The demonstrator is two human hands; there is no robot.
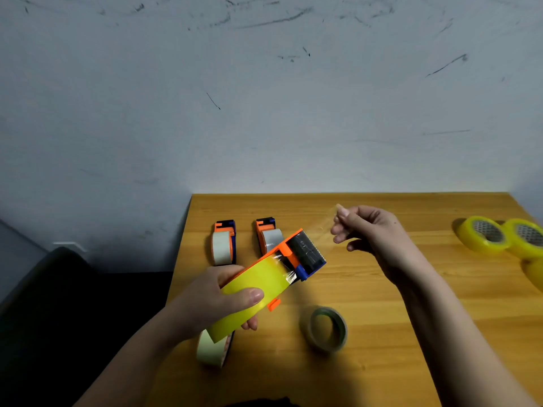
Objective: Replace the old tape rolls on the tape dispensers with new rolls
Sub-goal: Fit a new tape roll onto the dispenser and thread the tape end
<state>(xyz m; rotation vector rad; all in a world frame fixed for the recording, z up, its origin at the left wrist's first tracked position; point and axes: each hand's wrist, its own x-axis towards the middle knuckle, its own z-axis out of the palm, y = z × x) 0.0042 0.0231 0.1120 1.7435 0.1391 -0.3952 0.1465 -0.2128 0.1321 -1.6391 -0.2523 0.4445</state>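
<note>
My left hand [217, 301] grips an orange-and-blue tape dispenser [305, 254] with a yellow tape roll [255, 286] mounted in it, held above the wooden table [382, 333]. My right hand [367, 230] pinches the free end of the clear tape strip [326, 223], pulled out past the dispenser's black cutter end. Two more dispensers with whitish rolls lie at the back, one to the left [224, 243] and one to the right [266, 235]. A thin, nearly used-up roll [324, 329] stands near the front. New yellow rolls [482, 235] sit at the right edge.
Another whitish roll in a dispenser [213, 348] lies under my left hand near the table's left edge. A scuffed white wall rises behind the table. A dark seat or floor area lies to the left of the table.
</note>
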